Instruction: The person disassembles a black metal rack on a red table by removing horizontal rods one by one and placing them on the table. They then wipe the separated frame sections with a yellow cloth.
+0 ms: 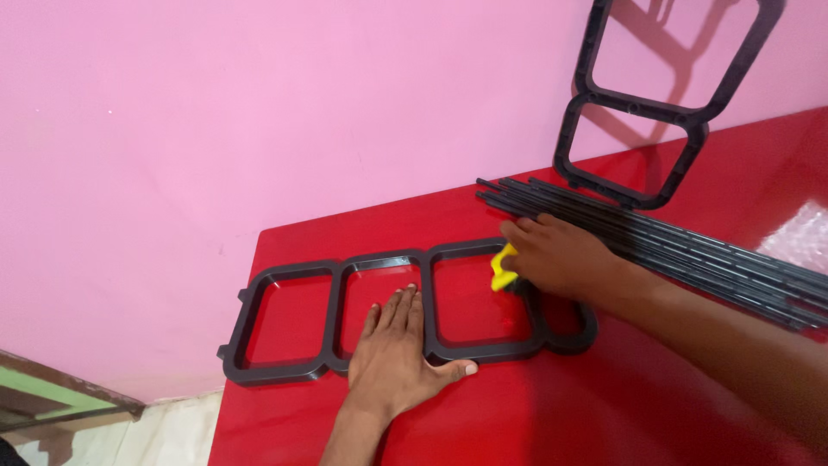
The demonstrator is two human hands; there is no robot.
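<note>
A black plastic frame point(285, 371) with several rounded square openings lies flat on the red table point(655, 406). My left hand point(398, 355) presses flat on it, fingers together over the bar between two openings, thumb stretched right. My right hand point(561, 257) is closed around a small yellow tool point(502, 269), its tip resting on the frame's bar near the right end. The hand hides most of the yellow tool and part of the frame's last opening.
A bundle of long black rods point(690, 250) lies on the table behind my right arm. A second black frame point(642, 108) leans upright against the pink wall point(259, 112). The table's left edge drops to a tiled floor point(172, 431).
</note>
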